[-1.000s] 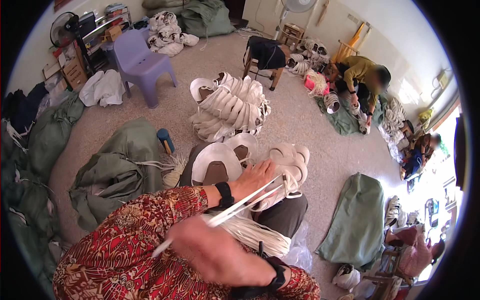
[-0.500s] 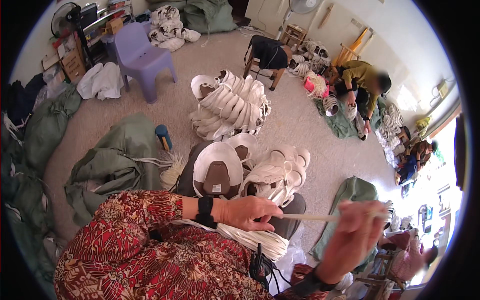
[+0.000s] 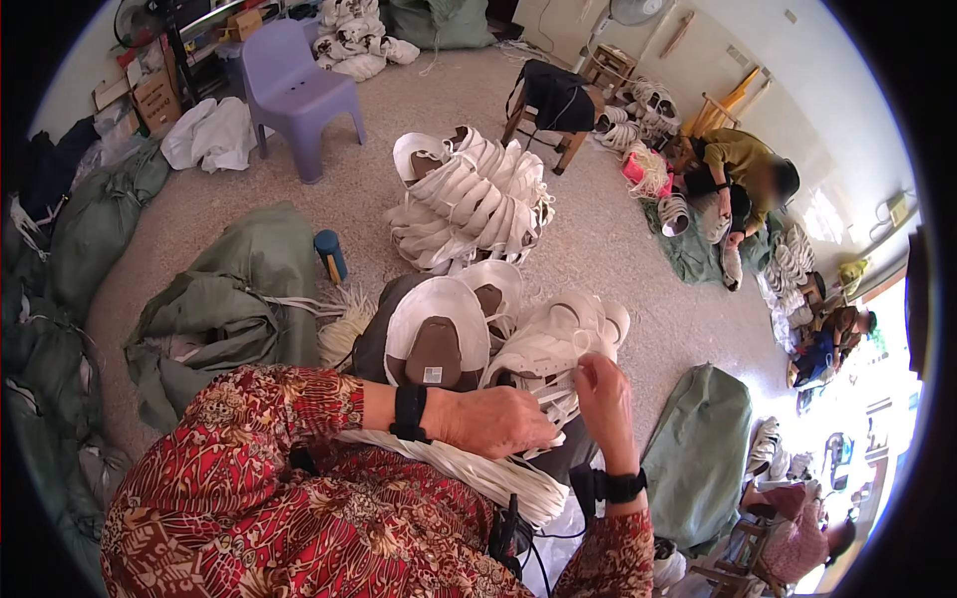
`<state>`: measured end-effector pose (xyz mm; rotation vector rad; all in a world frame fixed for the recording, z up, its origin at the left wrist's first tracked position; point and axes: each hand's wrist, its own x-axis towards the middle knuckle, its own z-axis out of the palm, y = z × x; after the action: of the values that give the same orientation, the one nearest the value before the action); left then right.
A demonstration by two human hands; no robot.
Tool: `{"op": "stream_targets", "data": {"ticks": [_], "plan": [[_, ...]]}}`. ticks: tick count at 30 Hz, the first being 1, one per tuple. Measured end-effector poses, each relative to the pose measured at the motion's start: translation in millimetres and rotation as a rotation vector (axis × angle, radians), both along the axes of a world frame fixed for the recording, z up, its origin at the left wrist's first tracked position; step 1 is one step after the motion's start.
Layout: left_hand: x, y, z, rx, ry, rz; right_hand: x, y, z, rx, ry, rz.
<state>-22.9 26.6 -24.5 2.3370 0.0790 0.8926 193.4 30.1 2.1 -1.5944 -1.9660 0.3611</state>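
Observation:
My left hand (image 3: 498,423) is closed, with the pale end of a shoelace showing at its fingertips, just in front of a white shoe upper (image 3: 543,344) on my lap. My right hand (image 3: 605,399) is raised beside that upper's right edge. Its fingers are curled together close to a lace loop, and what they pinch is hidden. Left of this upper stands another white one with a brown insole (image 3: 435,349), and a third is partly hidden behind it. Under my left wrist a thick bundle of white shoelaces (image 3: 498,485) lies across my patterned red clothing.
A tall stack of white uppers (image 3: 469,204) stands on the floor ahead. Green sacks (image 3: 234,269) lie at left, another green sack (image 3: 701,439) at right. A blue bottle (image 3: 330,256), a purple chair (image 3: 297,100) and a wooden stool (image 3: 558,115) stand around. Co-workers sit at far right.
The lace was stretched taut between my hands. My right hand has since moved left and up to the upper, while my left hand has stayed nearly in place.

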Motion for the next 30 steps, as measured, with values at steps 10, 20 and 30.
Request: {"op": "stream_targets", "data": {"ticks": [10, 20, 30], "plan": [[-5.7, 15.7, -14.6, -0.056, 0.044, 0.108, -9.9, 64.2, 36.1, -0.485, 0.602, 0.133], [-7.3, 15.5, 11.7, -0.078, 0.023, 0.062, 55.5, 3.0, -13.1, -0.185, 0.260, -0.128], [4.2, 13.8, 11.7, -0.063, 0.015, 0.019, 18.8, -55.0, -35.0, -0.064, -0.001, -0.046]]}}
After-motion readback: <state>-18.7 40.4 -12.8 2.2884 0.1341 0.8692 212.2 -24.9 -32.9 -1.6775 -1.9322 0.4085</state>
